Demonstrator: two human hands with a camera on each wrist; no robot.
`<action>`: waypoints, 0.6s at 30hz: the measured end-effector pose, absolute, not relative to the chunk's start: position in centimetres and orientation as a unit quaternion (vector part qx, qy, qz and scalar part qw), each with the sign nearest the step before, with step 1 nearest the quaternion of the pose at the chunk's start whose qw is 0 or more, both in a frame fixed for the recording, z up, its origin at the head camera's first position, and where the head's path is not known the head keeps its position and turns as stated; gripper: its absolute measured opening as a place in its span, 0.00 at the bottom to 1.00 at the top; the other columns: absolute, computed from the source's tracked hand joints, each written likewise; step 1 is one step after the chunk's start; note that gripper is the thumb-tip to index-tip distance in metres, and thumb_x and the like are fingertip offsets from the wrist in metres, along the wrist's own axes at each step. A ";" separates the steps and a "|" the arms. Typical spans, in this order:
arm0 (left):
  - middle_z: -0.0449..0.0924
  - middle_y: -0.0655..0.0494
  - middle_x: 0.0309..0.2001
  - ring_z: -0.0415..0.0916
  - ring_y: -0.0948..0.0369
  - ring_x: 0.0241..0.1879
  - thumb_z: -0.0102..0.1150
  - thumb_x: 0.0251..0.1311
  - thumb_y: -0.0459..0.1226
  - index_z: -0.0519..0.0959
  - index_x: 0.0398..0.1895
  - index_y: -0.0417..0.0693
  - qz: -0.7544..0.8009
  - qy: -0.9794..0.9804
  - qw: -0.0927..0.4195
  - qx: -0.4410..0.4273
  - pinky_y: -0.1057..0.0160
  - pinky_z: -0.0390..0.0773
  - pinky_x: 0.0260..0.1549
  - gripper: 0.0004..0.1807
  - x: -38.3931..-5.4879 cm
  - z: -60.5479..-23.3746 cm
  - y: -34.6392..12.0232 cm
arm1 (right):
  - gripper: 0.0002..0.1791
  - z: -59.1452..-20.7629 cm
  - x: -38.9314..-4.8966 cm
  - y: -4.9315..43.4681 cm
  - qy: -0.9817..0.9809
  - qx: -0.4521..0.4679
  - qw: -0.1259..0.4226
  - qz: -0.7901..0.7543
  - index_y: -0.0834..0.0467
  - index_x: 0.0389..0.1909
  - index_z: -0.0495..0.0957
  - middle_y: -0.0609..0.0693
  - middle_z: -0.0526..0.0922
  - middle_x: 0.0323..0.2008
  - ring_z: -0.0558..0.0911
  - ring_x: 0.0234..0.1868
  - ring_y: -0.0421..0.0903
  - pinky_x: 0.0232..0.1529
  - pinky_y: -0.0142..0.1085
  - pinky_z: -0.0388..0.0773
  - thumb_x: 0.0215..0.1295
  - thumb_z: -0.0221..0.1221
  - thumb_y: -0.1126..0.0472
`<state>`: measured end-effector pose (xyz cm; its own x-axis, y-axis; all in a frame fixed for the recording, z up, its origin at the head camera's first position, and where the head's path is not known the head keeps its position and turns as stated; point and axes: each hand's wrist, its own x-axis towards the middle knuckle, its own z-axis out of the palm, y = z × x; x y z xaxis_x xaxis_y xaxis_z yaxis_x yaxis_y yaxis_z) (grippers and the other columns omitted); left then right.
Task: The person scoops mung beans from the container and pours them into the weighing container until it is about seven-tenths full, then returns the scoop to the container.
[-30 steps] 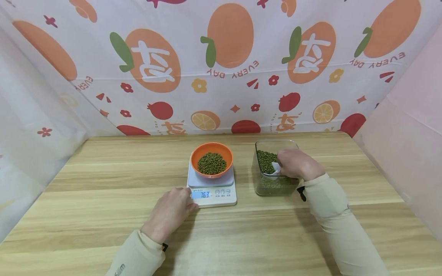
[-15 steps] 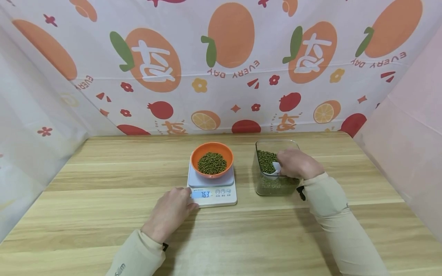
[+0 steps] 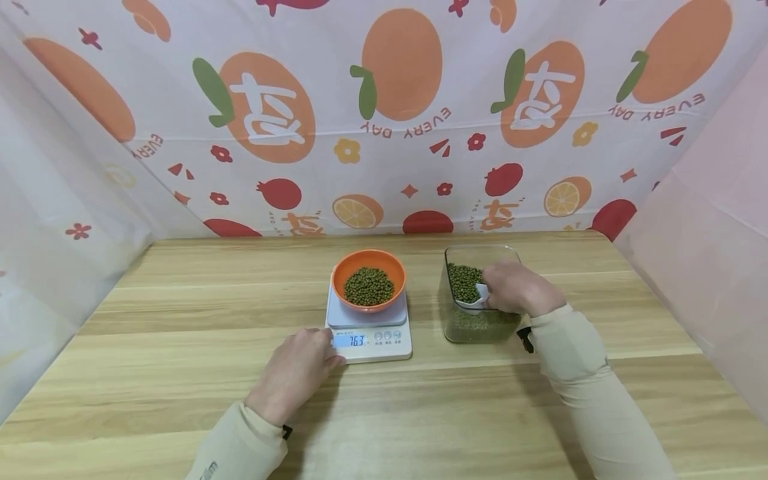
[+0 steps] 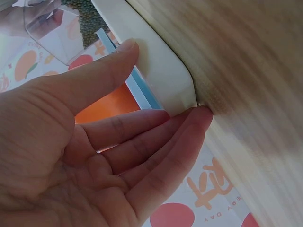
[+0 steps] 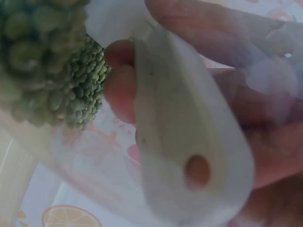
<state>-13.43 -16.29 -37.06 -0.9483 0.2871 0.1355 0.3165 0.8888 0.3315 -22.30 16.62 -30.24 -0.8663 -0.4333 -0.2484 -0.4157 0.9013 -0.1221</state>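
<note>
A white kitchen scale [image 3: 390, 350] reading 76.3 carries an orange bowl [image 3: 399, 267] of green mung beans [image 3: 369, 287]. My left hand [image 3: 298, 368] holds the scale's front left corner, thumb along the front edge and fingertips at the left side, as the left wrist view also shows. To the right, my right hand [image 3: 517, 287] reaches into a clear container [image 3: 474, 327] of mung beans [image 3: 465, 283]. It grips a white scoop [image 3: 482, 294] by the handle [image 5: 184, 123], which has a hole near its end. The scoop's front lies against the beans.
The wooden table [image 3: 180, 333] runs back to a fruit-print curtain [image 3: 384, 167]. More curtain hangs along the left and right sides. A strip of bare table lies between the scale and the container.
Both hands, the scale and the bowl stay in place, and the reading holds at 76.3. The whole head view has shifted very slightly down.
</note>
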 end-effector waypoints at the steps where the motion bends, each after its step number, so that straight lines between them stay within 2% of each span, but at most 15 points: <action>1: 0.78 0.51 0.24 0.68 0.62 0.20 0.78 0.50 0.33 0.83 0.32 0.35 -0.178 -0.971 0.041 -0.155 0.61 0.74 0.20 0.13 -13.4 -37.1 -16.3 | 0.08 -30.3 -22.3 16.6 0.966 -0.218 0.138 -0.032 0.61 0.27 0.73 0.51 0.74 0.28 0.71 0.31 0.48 0.36 0.41 0.73 0.60 0.63 0.70; 9: 0.82 0.47 0.28 0.75 0.59 0.22 0.79 0.49 0.33 0.83 0.32 0.35 -0.180 -0.970 0.053 -0.156 0.58 0.78 0.21 0.13 -13.4 -37.1 -16.3 | 0.08 -30.3 -22.4 16.6 0.966 -0.215 0.138 -0.026 0.61 0.27 0.74 0.51 0.74 0.28 0.72 0.32 0.49 0.38 0.42 0.74 0.60 0.64 0.69; 13: 0.83 0.46 0.28 0.75 0.59 0.22 0.78 0.49 0.32 0.83 0.33 0.35 -0.181 -0.970 0.051 -0.156 0.58 0.79 0.21 0.13 -13.4 -37.1 -16.3 | 0.08 -30.3 -22.4 16.6 0.966 -0.217 0.136 -0.027 0.61 0.26 0.74 0.51 0.74 0.27 0.71 0.30 0.48 0.36 0.41 0.74 0.60 0.64 0.70; 18: 0.83 0.46 0.28 0.76 0.60 0.22 0.78 0.49 0.32 0.84 0.33 0.35 -0.183 -0.969 0.051 -0.158 0.58 0.79 0.21 0.13 -13.4 -37.1 -16.2 | 0.08 -30.3 -22.4 16.7 0.966 -0.221 0.129 -0.024 0.61 0.27 0.74 0.51 0.74 0.28 0.72 0.32 0.49 0.39 0.43 0.74 0.60 0.65 0.69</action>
<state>-13.37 -16.21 -37.06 -0.9446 0.2880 0.1572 0.3255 0.8826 0.3392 -22.36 16.74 -30.28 -0.8686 -0.4342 -0.2388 -0.4217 0.9007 -0.1039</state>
